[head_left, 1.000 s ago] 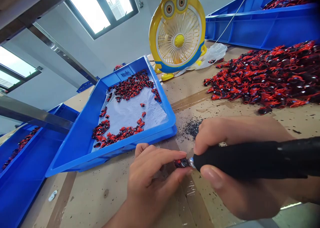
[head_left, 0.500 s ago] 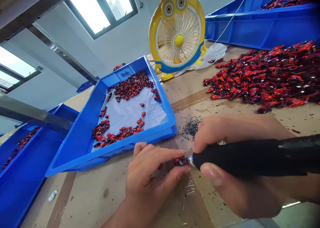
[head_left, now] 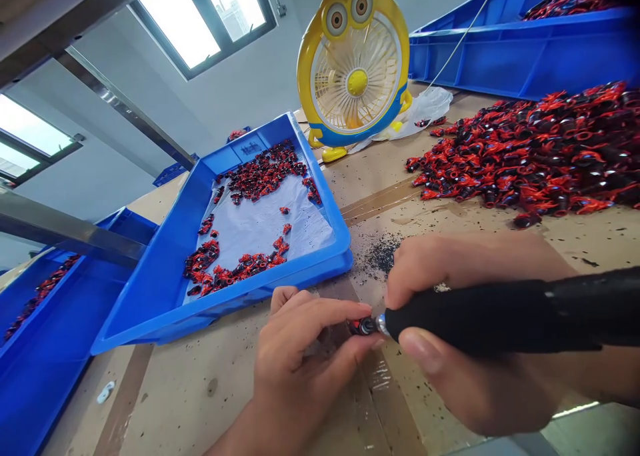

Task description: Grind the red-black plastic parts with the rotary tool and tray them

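Between thumb and forefinger, my left hand pinches a small red and black plastic part. My right hand wraps round a black-handled power screwdriver, held nearly level. Its short silver tip meets the right end of the part; whether it sits inside is hidden. Black crumbs lie on the table just beyond both hands.
Beyond my left hand, a blue tray holds many such parts on a white sheet. A large heap of parts lies at the right, before another blue bin. A yellow cartoon-shaped fan stands at the back.
Both hands stay nearly in place, the part still pinched against the tip. The black tool's rear end has shifted very slightly.
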Action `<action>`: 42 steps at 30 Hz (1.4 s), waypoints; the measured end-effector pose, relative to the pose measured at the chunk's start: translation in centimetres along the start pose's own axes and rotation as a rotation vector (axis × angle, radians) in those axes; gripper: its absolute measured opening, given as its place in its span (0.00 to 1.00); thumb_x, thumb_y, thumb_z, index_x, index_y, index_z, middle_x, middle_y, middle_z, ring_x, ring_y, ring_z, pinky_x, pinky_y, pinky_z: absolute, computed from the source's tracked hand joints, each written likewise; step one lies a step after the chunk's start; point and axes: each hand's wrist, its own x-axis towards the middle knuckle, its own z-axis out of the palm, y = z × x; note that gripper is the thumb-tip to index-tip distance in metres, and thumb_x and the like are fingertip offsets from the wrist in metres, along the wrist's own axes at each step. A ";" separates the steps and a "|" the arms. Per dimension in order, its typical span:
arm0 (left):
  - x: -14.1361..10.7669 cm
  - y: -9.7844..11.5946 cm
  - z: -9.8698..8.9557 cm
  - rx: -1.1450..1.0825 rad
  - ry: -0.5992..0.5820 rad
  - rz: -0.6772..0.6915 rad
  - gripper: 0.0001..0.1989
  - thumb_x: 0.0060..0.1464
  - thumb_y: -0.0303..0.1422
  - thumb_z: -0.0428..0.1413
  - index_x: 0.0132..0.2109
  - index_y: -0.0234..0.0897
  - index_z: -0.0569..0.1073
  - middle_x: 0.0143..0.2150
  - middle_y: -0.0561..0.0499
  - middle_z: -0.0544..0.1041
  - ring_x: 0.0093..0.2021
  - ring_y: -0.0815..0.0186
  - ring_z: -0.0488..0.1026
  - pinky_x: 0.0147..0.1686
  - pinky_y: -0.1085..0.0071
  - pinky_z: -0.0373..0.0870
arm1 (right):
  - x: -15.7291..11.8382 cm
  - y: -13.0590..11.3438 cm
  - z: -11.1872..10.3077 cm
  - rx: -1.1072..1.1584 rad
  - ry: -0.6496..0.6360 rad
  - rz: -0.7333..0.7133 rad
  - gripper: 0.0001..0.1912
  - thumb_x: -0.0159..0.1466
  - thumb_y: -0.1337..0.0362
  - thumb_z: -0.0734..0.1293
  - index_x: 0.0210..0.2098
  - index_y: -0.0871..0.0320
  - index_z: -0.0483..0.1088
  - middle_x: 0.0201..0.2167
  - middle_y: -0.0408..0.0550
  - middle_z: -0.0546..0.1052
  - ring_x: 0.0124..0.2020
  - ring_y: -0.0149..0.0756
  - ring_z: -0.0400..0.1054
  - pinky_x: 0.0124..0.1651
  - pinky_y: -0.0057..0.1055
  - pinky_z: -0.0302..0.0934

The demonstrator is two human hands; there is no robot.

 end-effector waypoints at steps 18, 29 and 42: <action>0.3 0.0 0.1 -0.060 0.040 -0.127 0.10 0.59 0.26 0.70 0.42 0.48 0.82 0.35 0.66 0.87 0.27 0.73 0.74 0.34 0.70 0.68 | 0.0 0.6 -2.3 0.034 -0.113 -0.052 0.04 0.67 0.64 0.69 0.39 0.53 0.70 0.27 0.34 0.73 0.25 0.18 0.67 0.27 0.18 0.63; -0.3 -0.2 0.3 -0.101 0.045 -0.221 0.12 0.56 0.27 0.73 0.42 0.50 0.82 0.37 0.65 0.88 0.29 0.71 0.75 0.34 0.72 0.71 | 0.1 0.0 -1.4 0.123 0.030 0.027 0.02 0.60 0.65 0.69 0.34 0.54 0.71 0.23 0.32 0.70 0.21 0.17 0.63 0.24 0.23 0.59; -0.1 0.2 0.5 -0.124 0.045 -0.220 0.06 0.62 0.32 0.70 0.43 0.50 0.83 0.39 0.63 0.90 0.36 0.68 0.84 0.38 0.72 0.76 | 0.1 0.0 -1.1 0.099 0.042 0.007 0.03 0.61 0.66 0.68 0.35 0.54 0.70 0.20 0.32 0.67 0.18 0.19 0.59 0.22 0.26 0.58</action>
